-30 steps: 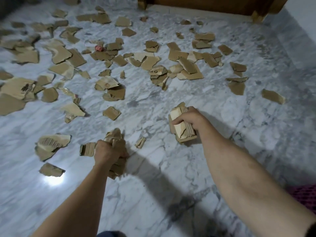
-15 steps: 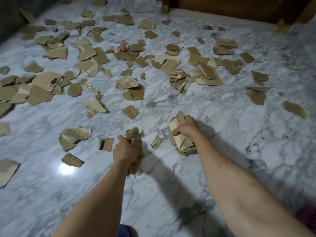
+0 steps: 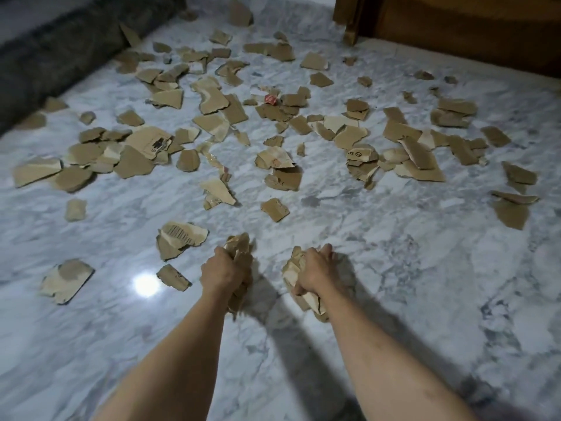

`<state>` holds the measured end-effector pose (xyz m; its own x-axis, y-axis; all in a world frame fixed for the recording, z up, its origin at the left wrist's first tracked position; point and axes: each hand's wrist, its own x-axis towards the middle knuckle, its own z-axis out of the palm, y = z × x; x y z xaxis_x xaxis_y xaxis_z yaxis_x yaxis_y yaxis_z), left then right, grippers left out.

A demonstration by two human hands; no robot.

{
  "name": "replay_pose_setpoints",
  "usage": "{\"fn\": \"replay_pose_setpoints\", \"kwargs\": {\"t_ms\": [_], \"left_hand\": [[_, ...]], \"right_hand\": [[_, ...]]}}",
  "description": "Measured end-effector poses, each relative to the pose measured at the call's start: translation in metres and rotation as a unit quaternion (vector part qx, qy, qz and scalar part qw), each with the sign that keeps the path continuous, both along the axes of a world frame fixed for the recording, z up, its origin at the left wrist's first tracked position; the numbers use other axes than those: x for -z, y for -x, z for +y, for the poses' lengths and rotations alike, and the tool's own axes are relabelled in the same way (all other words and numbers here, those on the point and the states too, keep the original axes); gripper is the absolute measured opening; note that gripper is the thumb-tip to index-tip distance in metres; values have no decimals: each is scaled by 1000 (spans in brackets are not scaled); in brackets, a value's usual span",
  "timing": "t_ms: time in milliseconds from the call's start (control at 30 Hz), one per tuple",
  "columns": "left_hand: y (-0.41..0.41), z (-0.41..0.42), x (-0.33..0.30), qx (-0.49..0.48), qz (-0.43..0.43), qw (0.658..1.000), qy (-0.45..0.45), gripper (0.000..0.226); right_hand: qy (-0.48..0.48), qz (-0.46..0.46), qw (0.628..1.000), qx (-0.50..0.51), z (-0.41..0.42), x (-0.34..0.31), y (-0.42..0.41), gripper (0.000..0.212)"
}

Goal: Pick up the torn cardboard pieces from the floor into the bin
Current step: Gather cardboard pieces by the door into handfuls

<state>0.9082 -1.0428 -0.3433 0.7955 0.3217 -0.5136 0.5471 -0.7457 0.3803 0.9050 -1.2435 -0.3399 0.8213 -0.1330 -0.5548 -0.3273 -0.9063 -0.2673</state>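
Note:
My left hand (image 3: 220,273) is closed around a bunch of torn cardboard pieces (image 3: 239,247), held just above the marble floor (image 3: 425,284). My right hand (image 3: 315,268) grips a second bunch of cardboard pieces (image 3: 293,270) a little to the right. Several loose brown pieces lie scattered over the floor ahead; the nearest are a small piece (image 3: 173,278) left of my left hand, a printed piece (image 3: 182,238) and a small piece (image 3: 274,209) further ahead. No bin is in view.
A dark rug or mat edge (image 3: 60,56) runs along the far left. Wooden furniture (image 3: 455,25) with a leg (image 3: 349,28) stands at the back right. A small red scrap (image 3: 270,99) lies among the far pieces. A lamp glare (image 3: 146,285) shines on the floor.
Both hands have drawn closer together and nearer to me, each still holding its bunch. The view has swung left, so the rug edge now shows.

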Motion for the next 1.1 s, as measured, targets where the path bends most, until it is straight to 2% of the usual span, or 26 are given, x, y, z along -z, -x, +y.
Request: {"fn": "replay_pose_setpoints", "kwargs": {"t_ms": [200,333,400,433,500,567,600,667,733,967,1100], "left_hand": [[9,-3,-6,-30,-7,999,-8,52],[16,6,-9,-30,-18,999,31,45],[16,17,-12,-50,-40,997,42,44],[16,26,-15,-77,-50,995,43,47],[16,53,-21,-152,-56,986,48,71],[20,77,-21,-205,-28,977,57,96],[23,86,-20,-218,-10,974,57,98],[29,96,-11,-231,11,972,45,84],[31,100,-3,-233,-3,971,47,72],[26,112,-4,-174,0,985,19,42],[22,113,0,-139,-12,990,0,44]], "right_hand": [[-2,-5,1000,17,2,-4,2,78],[13,-32,998,45,11,-7,2,63],[4,-22,996,86,13,-6,-1,66],[-7,-17,994,106,14,-7,-2,70],[-21,-17,991,128,20,-7,-4,73],[-18,-7,992,128,26,-7,-4,76],[-17,-1,991,132,30,-6,-3,78],[-12,11,990,138,38,-6,-2,81],[2,16,992,127,45,-7,-4,81],[31,-18,996,86,72,-14,-7,53],[10,-10,996,90,92,-14,-11,57]]}}
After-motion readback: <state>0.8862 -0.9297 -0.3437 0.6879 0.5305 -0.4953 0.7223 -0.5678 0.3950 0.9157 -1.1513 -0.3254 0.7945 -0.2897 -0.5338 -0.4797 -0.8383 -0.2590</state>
